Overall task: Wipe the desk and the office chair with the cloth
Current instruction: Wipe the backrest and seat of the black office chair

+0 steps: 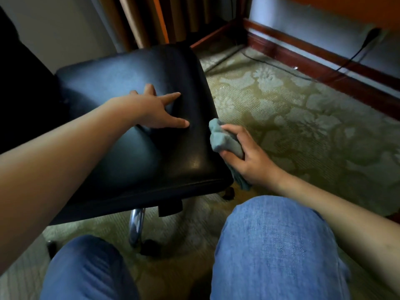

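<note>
Carpeted office or hotel room: floral carpet (pixel 292 109), wooden skirting (pixel 303 50), black office chair (pixel 134 131).
</note>
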A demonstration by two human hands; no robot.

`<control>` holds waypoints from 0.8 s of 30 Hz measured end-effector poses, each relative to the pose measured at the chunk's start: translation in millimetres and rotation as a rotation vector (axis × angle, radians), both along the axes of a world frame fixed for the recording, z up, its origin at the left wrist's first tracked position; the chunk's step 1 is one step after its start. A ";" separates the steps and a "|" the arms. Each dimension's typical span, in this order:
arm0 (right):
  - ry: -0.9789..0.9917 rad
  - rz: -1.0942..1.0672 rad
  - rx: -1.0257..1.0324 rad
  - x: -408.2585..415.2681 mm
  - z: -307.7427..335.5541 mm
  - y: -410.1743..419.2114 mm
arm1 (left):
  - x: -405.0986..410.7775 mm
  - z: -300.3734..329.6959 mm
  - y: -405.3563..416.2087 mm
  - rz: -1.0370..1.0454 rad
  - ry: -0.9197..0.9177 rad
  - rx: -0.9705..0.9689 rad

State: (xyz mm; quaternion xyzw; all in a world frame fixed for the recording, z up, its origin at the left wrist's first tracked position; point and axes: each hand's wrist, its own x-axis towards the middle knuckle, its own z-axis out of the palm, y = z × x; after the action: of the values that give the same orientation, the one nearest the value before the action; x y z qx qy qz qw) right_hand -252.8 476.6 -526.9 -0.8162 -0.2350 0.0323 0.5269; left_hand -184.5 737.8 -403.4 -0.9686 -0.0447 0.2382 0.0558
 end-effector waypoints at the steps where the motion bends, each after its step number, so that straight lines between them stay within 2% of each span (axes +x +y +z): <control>1: -0.043 0.016 -0.015 -6.4 -1.7 -1.0 | -0.5 2.9 -1.5 -0.006 0.013 0.014; 6: -0.121 0.041 -0.114 13.3 -0.5 9.0 | -2.6 11.3 -5.1 -0.038 0.093 0.054; 10: -0.064 -0.049 -0.092 48.1 1.6 22.2 | -3.7 15.4 -10.4 -0.073 0.093 0.100; 13: -0.084 -0.061 -0.068 45.1 -1.3 25.6 | -2.4 15.7 -10.1 -0.068 0.115 0.091; 17: -0.344 0.079 -0.077 10.5 -7.8 20.6 | 3.9 12.8 -5.1 0.044 0.066 -0.029; 20: -0.546 0.223 -0.078 -5.0 -13.2 18.6 | 8.7 8.5 -5.5 0.067 0.058 -0.017; 24: -0.599 0.194 -0.098 21.2 -18.6 26.6 | 11.5 8.6 -4.2 0.058 0.111 0.007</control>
State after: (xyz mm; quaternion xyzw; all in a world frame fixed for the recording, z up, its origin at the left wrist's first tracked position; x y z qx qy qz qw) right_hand -231.6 503.2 -545.6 -0.7876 -0.4546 -0.1481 0.3887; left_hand -173.0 733.5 -394.8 -0.9520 -0.0703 0.2930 0.0545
